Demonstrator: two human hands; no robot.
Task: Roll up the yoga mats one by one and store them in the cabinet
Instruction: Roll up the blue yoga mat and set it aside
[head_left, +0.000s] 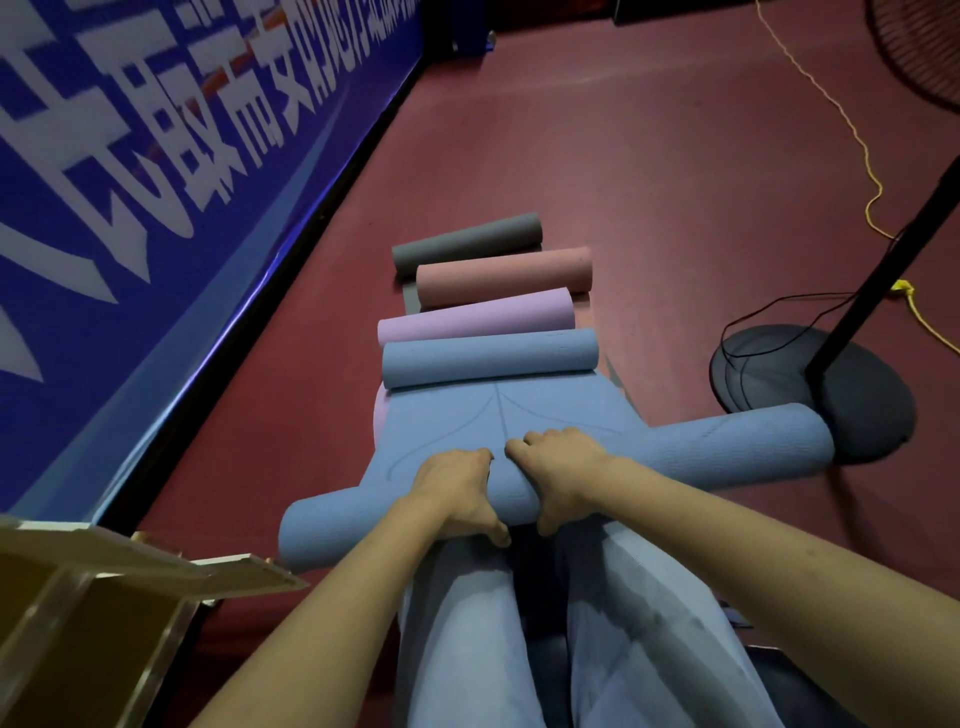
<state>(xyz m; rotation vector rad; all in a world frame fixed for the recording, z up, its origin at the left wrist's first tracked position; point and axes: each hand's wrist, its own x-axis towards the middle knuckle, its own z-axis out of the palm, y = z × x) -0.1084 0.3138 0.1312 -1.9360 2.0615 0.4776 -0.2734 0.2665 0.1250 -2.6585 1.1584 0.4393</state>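
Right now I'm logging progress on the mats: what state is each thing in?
Blue mat in hand: partly rolled, both hands on the roll.
Left hand: grip curled round the roll.
Right hand: grip curled round the roll.
Second blue roll: rolled at the far end.
Purple mat: rolled.
Pink mat: rolled.
Grey mat: rolled.
Cabinet: open, wooden, by the wall.

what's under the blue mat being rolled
A pink mat edge pokes out at the left of the partly rolled blue yoga mat, and a grey edge at the right. The rest beneath is covered.
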